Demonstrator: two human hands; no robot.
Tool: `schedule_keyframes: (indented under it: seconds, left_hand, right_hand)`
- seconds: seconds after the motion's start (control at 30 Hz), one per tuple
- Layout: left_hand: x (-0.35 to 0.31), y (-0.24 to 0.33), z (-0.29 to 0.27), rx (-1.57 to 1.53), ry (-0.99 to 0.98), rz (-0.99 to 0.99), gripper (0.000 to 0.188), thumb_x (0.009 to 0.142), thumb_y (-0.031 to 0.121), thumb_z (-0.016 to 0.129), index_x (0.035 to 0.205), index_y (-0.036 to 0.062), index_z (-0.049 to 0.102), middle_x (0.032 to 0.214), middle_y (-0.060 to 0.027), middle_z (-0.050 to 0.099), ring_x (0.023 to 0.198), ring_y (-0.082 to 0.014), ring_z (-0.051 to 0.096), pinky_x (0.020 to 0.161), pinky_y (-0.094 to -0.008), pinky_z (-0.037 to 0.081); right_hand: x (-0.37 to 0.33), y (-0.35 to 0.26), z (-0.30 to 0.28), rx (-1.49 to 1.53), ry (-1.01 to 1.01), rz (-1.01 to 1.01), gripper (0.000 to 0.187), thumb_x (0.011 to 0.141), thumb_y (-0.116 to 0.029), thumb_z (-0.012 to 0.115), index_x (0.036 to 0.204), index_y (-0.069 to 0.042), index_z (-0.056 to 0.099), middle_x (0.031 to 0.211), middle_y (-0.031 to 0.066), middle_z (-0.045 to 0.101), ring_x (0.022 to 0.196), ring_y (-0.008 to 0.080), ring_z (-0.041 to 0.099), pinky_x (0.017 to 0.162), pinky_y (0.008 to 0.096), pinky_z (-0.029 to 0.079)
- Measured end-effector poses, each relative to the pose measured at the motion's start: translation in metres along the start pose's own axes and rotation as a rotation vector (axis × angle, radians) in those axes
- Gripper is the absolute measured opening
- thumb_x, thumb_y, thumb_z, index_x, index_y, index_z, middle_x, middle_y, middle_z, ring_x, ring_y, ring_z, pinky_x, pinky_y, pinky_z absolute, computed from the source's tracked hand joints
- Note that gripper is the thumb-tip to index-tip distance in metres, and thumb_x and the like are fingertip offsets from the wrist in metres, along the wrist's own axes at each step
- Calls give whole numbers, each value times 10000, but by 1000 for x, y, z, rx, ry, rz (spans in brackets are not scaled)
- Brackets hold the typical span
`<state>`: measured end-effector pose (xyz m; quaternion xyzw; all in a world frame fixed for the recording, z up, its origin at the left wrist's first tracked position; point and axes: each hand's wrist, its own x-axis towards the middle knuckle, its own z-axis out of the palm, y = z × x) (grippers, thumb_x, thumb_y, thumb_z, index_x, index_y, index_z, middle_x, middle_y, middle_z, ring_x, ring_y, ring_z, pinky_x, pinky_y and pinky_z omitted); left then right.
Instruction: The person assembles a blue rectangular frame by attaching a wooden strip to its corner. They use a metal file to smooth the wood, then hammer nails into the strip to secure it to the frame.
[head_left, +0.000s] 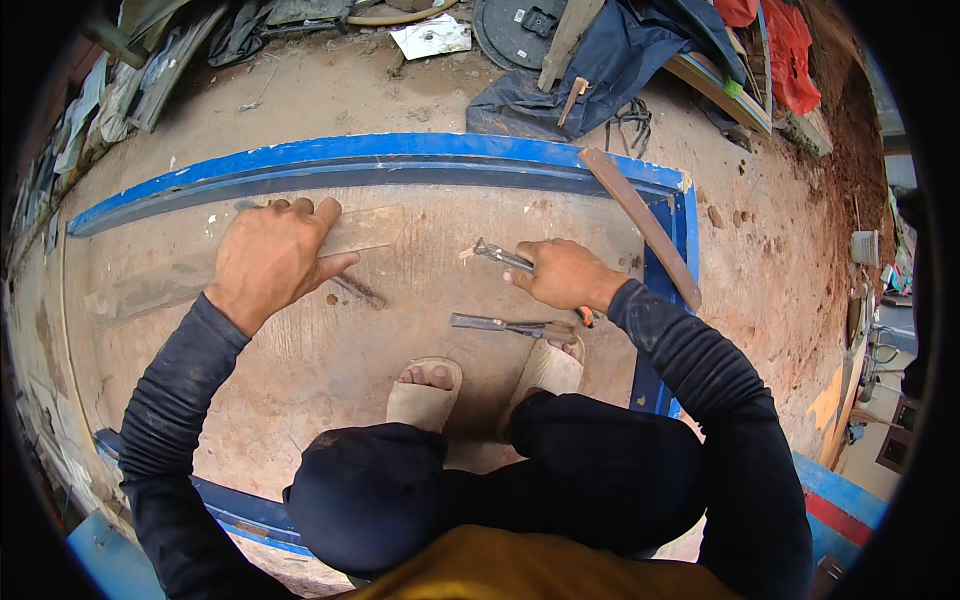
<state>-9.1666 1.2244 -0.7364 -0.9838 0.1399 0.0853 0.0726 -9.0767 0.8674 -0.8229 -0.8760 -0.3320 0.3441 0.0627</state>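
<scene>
My left hand [275,250] is closed, its fingers curled down out of sight. Below its thumb juts a dark rod-like piece [355,290], but I cannot tell whether it is gripped. Partly under this hand lies a flat see-through strip [365,228], like glass or plastic. My right hand [565,272] is wrapped around metal pliers [500,256], which point left. At their jaws a small pale wood splinter [467,254] shows. An orange-tipped handle [586,316] pokes out beneath the hand. On the floor below lies another metal tool [510,325], against my right sandal.
A blue frame [400,150] surrounds my feet on the dirty floor. Across its right corner leans a brown wooden strip [640,228]. Dark sheeting [620,70], boards and a round black lid [505,35] are piled behind. Red bags [790,60] hang at far right.
</scene>
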Motion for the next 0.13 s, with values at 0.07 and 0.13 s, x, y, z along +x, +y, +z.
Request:
schedule_keyframes:
  seconds: [0.07,0.13]
  left_hand:
    - [-9,-21,6,-87,48,-96,651,958,625,727,1233,37,679,955,-202,775,813,-340,778,737,-438,620]
    - [-18,-40,13,-269,-12,-291,771,924,735,709,1318,73,685,1084,-214,792,845,-372,783,803,-455,634]
  right_hand:
    - [-12,21,-1,600,-201,174,463,1098,-426,577,1283,-9,658,860,224,776,786,412,781,762,564,619]
    - [-14,25,6,884,-340,257,477,1103,-435,568,1310,-15,657,889,218,788,803,394,794,762,582,621]
